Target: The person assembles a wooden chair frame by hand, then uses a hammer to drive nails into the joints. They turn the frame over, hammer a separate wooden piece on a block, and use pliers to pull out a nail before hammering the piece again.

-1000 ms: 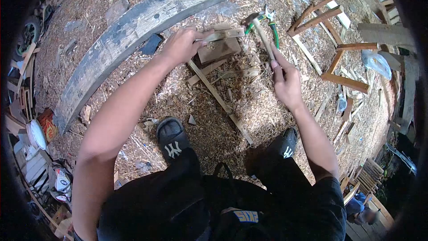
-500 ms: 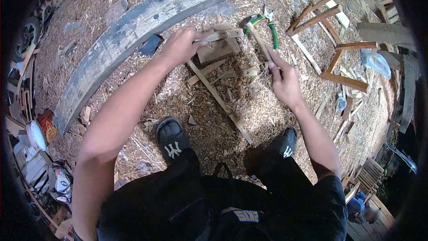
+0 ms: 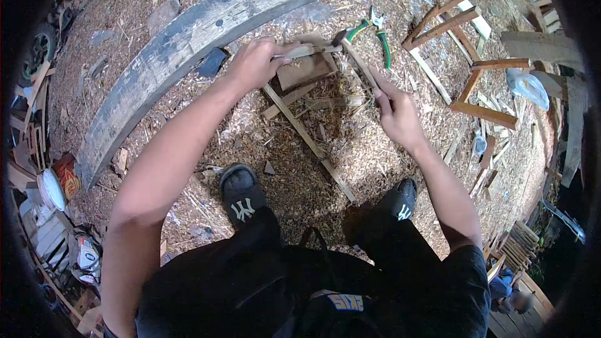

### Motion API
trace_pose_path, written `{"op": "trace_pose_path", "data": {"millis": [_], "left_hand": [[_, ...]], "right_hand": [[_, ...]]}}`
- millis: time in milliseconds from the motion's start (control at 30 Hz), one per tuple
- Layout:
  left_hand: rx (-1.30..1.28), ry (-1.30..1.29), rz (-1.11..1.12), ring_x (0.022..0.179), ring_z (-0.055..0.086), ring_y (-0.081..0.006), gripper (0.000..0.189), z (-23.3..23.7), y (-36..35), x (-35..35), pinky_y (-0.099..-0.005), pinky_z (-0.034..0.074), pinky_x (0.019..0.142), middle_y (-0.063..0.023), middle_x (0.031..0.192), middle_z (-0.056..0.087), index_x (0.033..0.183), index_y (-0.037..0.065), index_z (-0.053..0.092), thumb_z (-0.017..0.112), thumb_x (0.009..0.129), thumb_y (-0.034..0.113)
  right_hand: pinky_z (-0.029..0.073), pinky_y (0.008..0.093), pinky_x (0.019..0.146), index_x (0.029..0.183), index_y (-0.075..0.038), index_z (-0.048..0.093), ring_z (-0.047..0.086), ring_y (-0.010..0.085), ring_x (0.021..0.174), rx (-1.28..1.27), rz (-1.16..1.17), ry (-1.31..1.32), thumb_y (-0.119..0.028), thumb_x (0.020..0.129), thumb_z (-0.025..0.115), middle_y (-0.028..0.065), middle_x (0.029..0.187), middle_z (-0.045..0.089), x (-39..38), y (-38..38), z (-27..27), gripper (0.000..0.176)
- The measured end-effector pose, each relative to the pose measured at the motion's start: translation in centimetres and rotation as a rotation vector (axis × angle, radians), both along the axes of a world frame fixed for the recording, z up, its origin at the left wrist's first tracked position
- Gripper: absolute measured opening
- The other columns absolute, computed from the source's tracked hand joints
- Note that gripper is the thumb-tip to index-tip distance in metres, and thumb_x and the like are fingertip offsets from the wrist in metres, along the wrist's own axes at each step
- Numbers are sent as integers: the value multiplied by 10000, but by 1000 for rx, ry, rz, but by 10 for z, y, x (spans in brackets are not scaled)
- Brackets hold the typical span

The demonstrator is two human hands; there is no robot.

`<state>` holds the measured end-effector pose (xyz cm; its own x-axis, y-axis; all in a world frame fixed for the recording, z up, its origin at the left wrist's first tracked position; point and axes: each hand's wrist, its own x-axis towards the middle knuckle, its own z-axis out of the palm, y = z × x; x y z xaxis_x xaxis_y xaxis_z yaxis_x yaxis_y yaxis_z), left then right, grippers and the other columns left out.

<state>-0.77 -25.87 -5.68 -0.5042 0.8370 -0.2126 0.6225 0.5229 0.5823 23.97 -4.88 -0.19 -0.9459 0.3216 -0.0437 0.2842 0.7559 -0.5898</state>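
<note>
My left hand (image 3: 258, 61) is closed around one end of a short wooden strip (image 3: 308, 51), held over a wooden block (image 3: 307, 72) on the ground. My right hand (image 3: 398, 116) grips the wooden handle of a hammer (image 3: 358, 57). The hammer's head sits right at the strip's far end. Just beyond the hammer lie pliers with green handles (image 3: 382, 40), jaws pointing away from me. A long thin wooden stick (image 3: 307, 138) runs from beside the block toward my feet.
A long weathered beam (image 3: 188, 44) curves across the far side. To the right stands a wooden frame (image 3: 466, 62) near a clear plastic bag (image 3: 527, 87). Wood shavings cover the ground around my sandals (image 3: 241, 197). A person (image 3: 510, 291) is at the lower right edge.
The hammer head has shifted slightly left, onto the end of the wooden strip. My right hand moved a little with it; my left hand stays in place.
</note>
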Motion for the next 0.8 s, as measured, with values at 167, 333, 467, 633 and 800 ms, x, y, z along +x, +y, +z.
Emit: {"op": "trace_pose_path", "data": {"millis": [167, 333, 467, 633, 800], "left_hand": [[-20, -26, 14, 1000, 689, -341, 363, 3, 1, 1, -479, 548, 927, -167, 1060, 688, 1322, 190, 725, 726, 960, 171], [-30, -24, 10, 1020, 695, -327, 347, 5, 3, 1, -466, 560, 935, -162, 1048, 708, 1298, 184, 740, 737, 951, 165], [3, -26, 20, 1031, 690, -316, 351, 0, 1, 2, -467, 553, 951, -152, 1038, 709, 1302, 192, 738, 736, 952, 163], [-35, -30, -1, 843, 625, -263, 472, 2, 1, 1, -477, 500, 860, -133, 923, 654, 1399, 278, 670, 738, 950, 148], [-67, -53, 11, 1018, 683, -312, 415, 7, 2, 2, -476, 543, 963, -131, 1062, 704, 1361, 285, 698, 726, 964, 166]], "right_hand": [[577, 413, 711, 1520, -97, 529, 710, 247, 710, -281, -274, -184, -59, 1059, 507, 275, 1220, 715, -2, -4, 17, 464], [464, 297, 500, 1513, -98, 546, 558, 128, 546, -104, -104, -39, -43, 1073, 479, 144, 896, 745, -9, -5, 11, 449], [517, 340, 499, 1501, -84, 555, 584, 153, 537, -137, -248, 74, -57, 1064, 495, 229, 970, 759, 2, -1, 1, 443], [489, 322, 503, 1540, -66, 497, 518, 140, 512, -265, -187, -135, -49, 1064, 493, 156, 845, 724, -1, -5, 6, 476], [465, 316, 541, 1548, -83, 498, 483, 100, 568, -293, -291, 72, -60, 1084, 475, 85, 789, 667, 10, -19, -7, 465]]}}
